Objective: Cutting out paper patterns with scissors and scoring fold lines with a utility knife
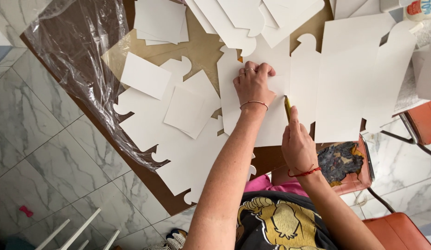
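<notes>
White die-cut card sheet (266,99), smooth and notched, lies flat on the brown desk (204,48) beside crinkled clear plastic (76,41); left hand (253,84) presses it, fingers curled, while right hand (296,146) has its grip closed around a yellow cutter (287,107).

Home: marble floor tiles (49,153), dining chairs (400,229).

Bright, even daylight, prob. diffuse; no hard shadows. White card sheets (349,69) were near blown out, little surface detail. Glare streaks showed on the clear plastic film (72,51) and sheen on the marble floor (44,153). Focus was sharp at centre, slightly softer w/ mild wide-angle stretch twd edges.
</notes>
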